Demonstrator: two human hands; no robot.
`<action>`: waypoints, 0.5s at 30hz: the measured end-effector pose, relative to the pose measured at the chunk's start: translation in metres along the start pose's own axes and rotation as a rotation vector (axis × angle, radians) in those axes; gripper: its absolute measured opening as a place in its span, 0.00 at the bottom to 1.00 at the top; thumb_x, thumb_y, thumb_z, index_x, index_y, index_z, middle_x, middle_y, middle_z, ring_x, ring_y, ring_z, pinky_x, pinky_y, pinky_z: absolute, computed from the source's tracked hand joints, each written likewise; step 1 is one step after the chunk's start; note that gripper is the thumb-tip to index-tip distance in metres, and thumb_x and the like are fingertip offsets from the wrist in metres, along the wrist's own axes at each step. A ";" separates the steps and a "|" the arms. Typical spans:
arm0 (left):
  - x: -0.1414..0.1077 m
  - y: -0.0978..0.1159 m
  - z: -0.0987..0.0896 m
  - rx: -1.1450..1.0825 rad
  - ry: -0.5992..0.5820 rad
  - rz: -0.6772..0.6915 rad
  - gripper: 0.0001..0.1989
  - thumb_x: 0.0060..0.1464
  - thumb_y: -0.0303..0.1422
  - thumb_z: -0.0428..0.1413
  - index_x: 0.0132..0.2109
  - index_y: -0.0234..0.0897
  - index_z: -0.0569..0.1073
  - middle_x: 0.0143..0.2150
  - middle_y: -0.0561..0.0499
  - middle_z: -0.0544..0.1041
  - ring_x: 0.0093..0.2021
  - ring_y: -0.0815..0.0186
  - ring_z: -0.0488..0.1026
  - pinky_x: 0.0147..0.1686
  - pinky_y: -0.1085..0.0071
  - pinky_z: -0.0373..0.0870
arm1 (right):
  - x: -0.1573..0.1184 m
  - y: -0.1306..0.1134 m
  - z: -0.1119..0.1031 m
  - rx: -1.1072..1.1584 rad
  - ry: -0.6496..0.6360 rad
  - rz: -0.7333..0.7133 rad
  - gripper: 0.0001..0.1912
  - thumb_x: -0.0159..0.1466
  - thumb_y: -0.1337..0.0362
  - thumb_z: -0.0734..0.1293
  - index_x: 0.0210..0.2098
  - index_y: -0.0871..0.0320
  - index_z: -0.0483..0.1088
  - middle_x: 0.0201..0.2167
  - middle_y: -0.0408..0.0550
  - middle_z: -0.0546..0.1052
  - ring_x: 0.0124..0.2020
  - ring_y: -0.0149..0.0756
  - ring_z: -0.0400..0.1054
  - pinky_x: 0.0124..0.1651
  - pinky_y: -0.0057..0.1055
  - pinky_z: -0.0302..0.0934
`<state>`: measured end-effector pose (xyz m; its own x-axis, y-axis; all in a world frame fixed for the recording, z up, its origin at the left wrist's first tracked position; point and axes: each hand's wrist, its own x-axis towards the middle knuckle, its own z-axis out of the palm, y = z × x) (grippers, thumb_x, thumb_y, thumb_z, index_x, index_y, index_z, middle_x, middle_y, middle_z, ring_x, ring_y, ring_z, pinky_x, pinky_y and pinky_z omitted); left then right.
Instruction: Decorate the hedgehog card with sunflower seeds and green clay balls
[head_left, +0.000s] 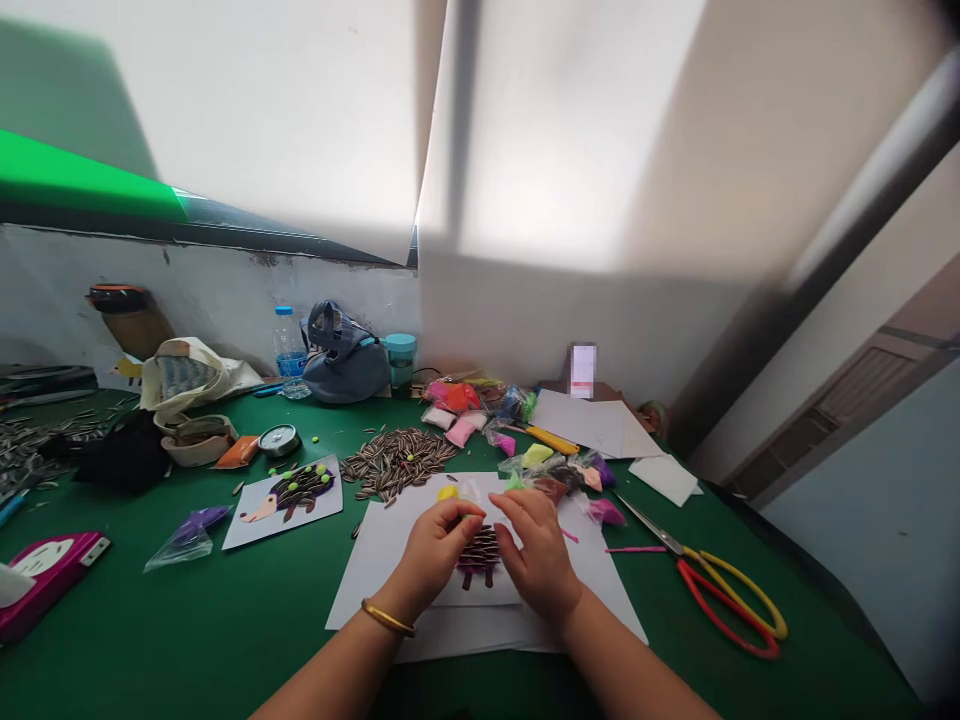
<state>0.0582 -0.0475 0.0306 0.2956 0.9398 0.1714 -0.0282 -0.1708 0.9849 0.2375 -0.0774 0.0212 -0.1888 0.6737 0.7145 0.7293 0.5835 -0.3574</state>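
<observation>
Lower center of frame: sunflower-seed hedgehog (480, 552) on white paper (375, 570), body crosswise, dark feet toward lower edge | left hand (433, 555), right hand (537, 553) touching it, fingers (466, 514) curled together, any grip hidden | upper center: striped seed heap (397, 462) on green tabletop (150, 620)
</observation>
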 end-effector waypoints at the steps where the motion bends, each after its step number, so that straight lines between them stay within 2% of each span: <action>1: -0.001 -0.001 0.000 0.015 -0.027 0.006 0.18 0.53 0.48 0.59 0.32 0.36 0.76 0.26 0.51 0.75 0.27 0.66 0.72 0.27 0.71 0.70 | -0.001 -0.004 0.000 0.016 -0.014 -0.018 0.19 0.65 0.67 0.62 0.56 0.52 0.67 0.46 0.51 0.74 0.48 0.45 0.66 0.52 0.46 0.59; 3: -0.003 -0.002 0.001 0.015 -0.075 0.017 0.21 0.55 0.50 0.56 0.28 0.35 0.74 0.21 0.53 0.71 0.22 0.69 0.69 0.21 0.73 0.67 | -0.003 -0.010 0.001 0.042 -0.041 -0.045 0.18 0.65 0.66 0.63 0.55 0.52 0.68 0.43 0.50 0.74 0.45 0.45 0.66 0.49 0.45 0.60; 5: -0.004 -0.002 0.002 0.015 -0.088 0.044 0.19 0.54 0.48 0.57 0.29 0.35 0.74 0.23 0.53 0.72 0.22 0.69 0.69 0.21 0.73 0.67 | -0.004 -0.012 0.003 0.056 -0.045 -0.055 0.19 0.65 0.66 0.64 0.55 0.52 0.68 0.42 0.50 0.75 0.44 0.44 0.67 0.48 0.45 0.60; 8: -0.004 0.001 0.004 0.064 -0.045 0.132 0.12 0.53 0.42 0.60 0.36 0.37 0.78 0.33 0.49 0.77 0.31 0.64 0.75 0.31 0.68 0.73 | -0.004 -0.010 0.006 0.059 -0.018 -0.045 0.23 0.64 0.66 0.65 0.58 0.52 0.65 0.43 0.50 0.75 0.45 0.45 0.67 0.48 0.46 0.60; 11: -0.003 0.002 0.004 0.155 0.000 0.211 0.09 0.56 0.38 0.57 0.41 0.40 0.79 0.39 0.48 0.79 0.40 0.60 0.76 0.42 0.64 0.73 | -0.003 -0.006 0.007 0.062 -0.013 -0.027 0.24 0.63 0.67 0.65 0.59 0.52 0.64 0.43 0.50 0.75 0.44 0.45 0.67 0.48 0.46 0.60; 15: -0.002 0.001 0.001 0.214 -0.001 0.199 0.11 0.59 0.37 0.54 0.39 0.40 0.80 0.35 0.48 0.79 0.37 0.62 0.75 0.41 0.65 0.72 | -0.003 -0.004 0.006 0.061 -0.017 -0.019 0.22 0.64 0.67 0.64 0.57 0.53 0.65 0.44 0.50 0.74 0.45 0.45 0.66 0.49 0.46 0.60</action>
<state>0.0582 -0.0493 0.0314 0.3051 0.8815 0.3604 0.1164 -0.4102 0.9045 0.2312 -0.0794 0.0170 -0.2139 0.6698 0.7111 0.6843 0.6222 -0.3803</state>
